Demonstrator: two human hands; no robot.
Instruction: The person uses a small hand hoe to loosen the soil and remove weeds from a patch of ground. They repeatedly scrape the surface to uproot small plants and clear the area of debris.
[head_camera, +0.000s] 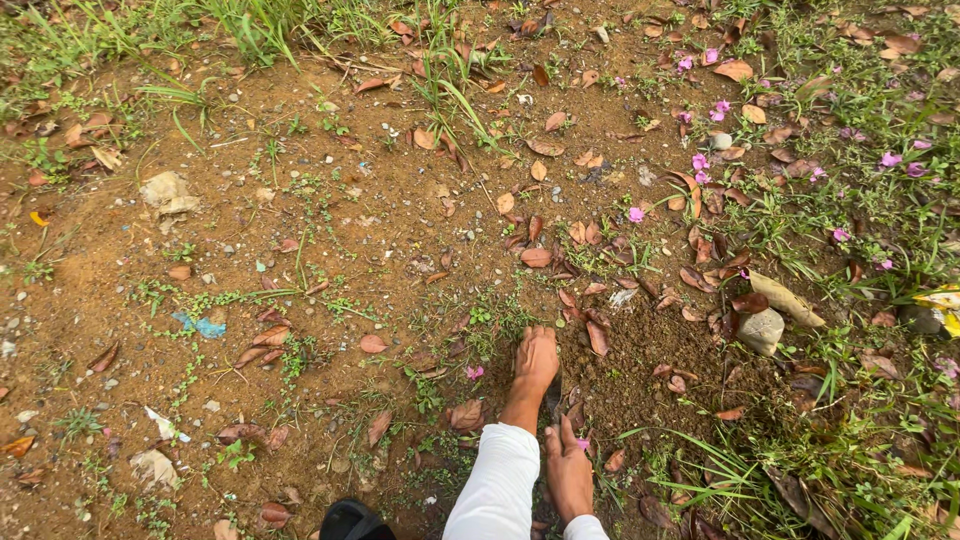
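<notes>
Two bare hands, left hand, right hand, long white sleeves, no rings visible

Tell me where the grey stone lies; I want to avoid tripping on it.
In the head view the grey stone lies right of centre on the soil, right of the left hand, just below a long pale dry leaf at the grass edge.
</notes>
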